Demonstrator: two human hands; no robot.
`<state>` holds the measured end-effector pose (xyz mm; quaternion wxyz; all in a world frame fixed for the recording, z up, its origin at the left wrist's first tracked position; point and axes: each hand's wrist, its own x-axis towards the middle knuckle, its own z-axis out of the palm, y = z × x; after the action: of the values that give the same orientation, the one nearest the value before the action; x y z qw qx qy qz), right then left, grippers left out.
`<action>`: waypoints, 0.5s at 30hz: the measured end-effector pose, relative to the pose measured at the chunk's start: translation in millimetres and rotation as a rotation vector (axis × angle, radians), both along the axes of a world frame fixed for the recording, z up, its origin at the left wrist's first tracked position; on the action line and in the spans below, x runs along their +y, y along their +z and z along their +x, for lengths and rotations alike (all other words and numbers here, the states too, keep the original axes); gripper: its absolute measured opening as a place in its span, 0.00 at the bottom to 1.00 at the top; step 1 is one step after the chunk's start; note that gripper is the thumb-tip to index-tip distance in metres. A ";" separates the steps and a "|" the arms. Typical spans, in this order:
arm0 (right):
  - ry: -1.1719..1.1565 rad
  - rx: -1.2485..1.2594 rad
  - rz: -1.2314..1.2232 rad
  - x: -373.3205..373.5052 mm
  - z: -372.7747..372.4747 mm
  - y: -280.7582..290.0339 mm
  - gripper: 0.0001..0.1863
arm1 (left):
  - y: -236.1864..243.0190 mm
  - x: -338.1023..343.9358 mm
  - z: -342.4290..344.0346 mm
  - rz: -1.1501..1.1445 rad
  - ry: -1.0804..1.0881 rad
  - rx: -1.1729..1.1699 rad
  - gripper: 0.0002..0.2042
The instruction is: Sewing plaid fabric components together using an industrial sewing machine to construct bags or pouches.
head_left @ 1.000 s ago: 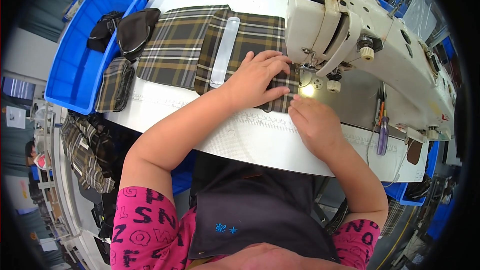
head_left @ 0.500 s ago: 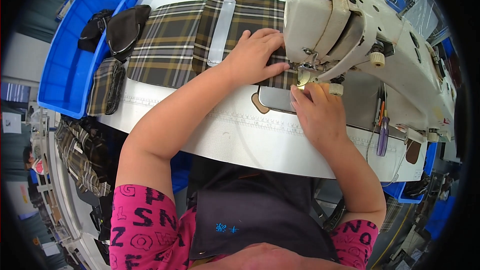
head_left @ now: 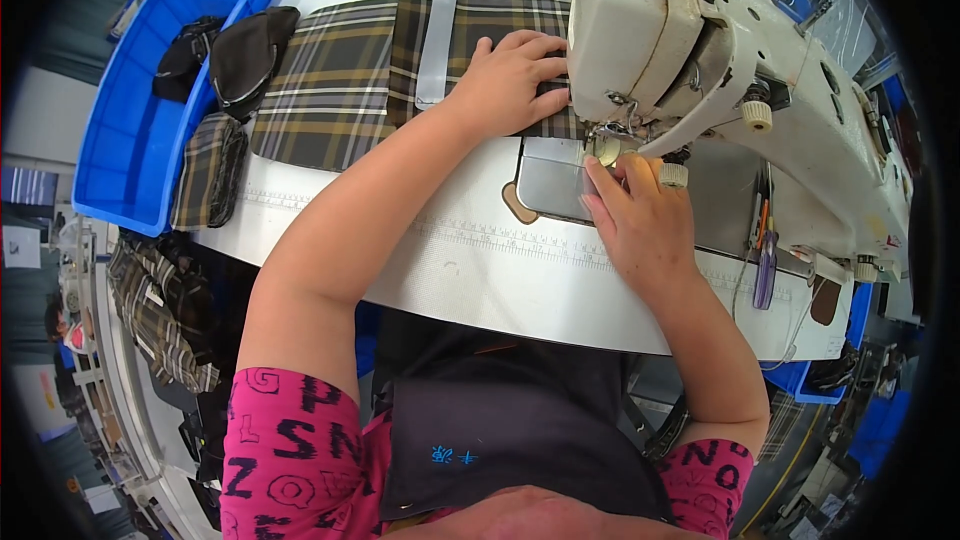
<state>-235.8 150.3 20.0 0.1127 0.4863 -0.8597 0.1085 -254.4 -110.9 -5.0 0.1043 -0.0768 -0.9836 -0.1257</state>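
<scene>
My left hand [head_left: 515, 88] lies open, fingers spread, on a dark plaid fabric piece [head_left: 490, 5]. The fabric's right edge runs up to the sewing machine [head_left: 655, 50], beside its needle area. On this piece lies a pale translucent strip [head_left: 436, 45], left of my hand. My right hand [head_left: 645, 215] is just in front of the presser foot, at the metal plate [head_left: 550, 180]. Its fingers are curled and drawn together; whatever is between them, if anything, is hidden. A second plaid piece [head_left: 320, 80] lies to the left, partly under the first.
At the far left stands a blue bin [head_left: 115, 160] with dark pouches, one black pouch [head_left: 248, 55] over its edge. A folded plaid bundle [head_left: 210, 170] sits beside it. A purple-handled screwdriver [head_left: 765, 275] lies right of my right hand. A printed ruler [head_left: 500, 240] crosses the table's front.
The upper plaid piece with its strip has shifted away from me, uncovering more of the metal plate. My left hand has moved away with it; my right hand has shifted slightly at the presser foot.
</scene>
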 end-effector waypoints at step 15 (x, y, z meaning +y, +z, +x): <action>0.013 0.013 -0.075 4.5 1.5 -3.6 0.19 | 0.6 1.4 1.4 -0.006 0.024 -0.009 0.21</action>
<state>-234.3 154.9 16.5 0.1356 0.4879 -0.8511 0.1384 -253.0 -109.5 -4.4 0.1011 -0.0647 -0.9853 -0.1219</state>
